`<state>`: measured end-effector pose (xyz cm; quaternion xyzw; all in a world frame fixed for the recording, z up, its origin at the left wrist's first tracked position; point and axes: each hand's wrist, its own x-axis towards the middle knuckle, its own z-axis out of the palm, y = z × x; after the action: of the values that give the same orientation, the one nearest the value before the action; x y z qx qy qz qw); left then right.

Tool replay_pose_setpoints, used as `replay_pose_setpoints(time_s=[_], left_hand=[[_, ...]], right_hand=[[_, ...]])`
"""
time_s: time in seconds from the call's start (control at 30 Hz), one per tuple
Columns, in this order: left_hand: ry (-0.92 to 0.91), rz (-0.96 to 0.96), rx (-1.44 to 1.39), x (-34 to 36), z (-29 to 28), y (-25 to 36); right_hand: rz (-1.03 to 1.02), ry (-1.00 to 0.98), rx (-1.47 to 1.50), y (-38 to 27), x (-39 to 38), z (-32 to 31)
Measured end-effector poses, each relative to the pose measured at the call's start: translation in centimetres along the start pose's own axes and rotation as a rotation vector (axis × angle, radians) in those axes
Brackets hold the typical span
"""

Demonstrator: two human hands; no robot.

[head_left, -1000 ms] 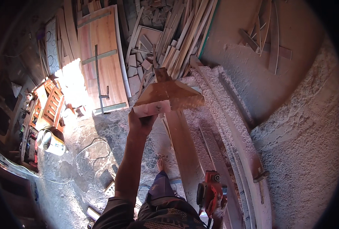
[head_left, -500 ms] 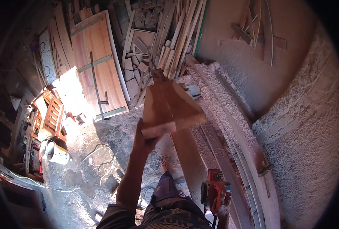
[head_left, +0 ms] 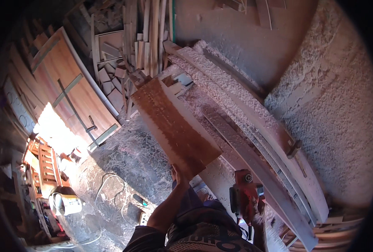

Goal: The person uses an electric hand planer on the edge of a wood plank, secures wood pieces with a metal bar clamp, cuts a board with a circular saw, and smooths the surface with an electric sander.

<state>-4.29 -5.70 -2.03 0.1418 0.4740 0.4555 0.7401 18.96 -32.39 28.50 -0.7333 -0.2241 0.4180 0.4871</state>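
A thick wooden board, red-brown along its middle and paler at one side, slants away in front of me. My left hand is closed on its near end, fingers at the left edge and some hidden beneath. At my right side, my right hand is wrapped round a red and black power planer. The tool's body hides part of that hand. Below the held board, a long pale plank shows partly.
Long curved beams thick with shavings run along my right, with a clamp on them. A wooden door panel leans at the far left near stacked offcuts. Cords and a white bucket are at left.
The board has tilted so its broad upper face shows at full length, and its near end has come closer to me. My view has turned right. The planer remains in my right hand.
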Motion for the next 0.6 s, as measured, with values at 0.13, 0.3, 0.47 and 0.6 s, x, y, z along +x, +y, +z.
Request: replay_pose_setpoints(time_s=[0.13,0.3,0.47,0.6], left_hand=[[-0.018,-0.177,0.015,-3.0,4.6,2.6],[-0.341,-0.605,0.638,0.4,2.9,11.4],[-0.573,0.043,1.437,8.8,8.4,24.9],[-0.608,1.002,1.415,19.2,14.3,29.2]], right_hand=[[0.076,0.118,-0.042,0.2,0.8,2.6],[-0.013,0.429,-0.058,-0.2,4.5,10.2],[0.086,0.758,0.203,-0.4,4.1,17.5],[0.217,0.837,0.410,-3.8,3.1,24.5]])
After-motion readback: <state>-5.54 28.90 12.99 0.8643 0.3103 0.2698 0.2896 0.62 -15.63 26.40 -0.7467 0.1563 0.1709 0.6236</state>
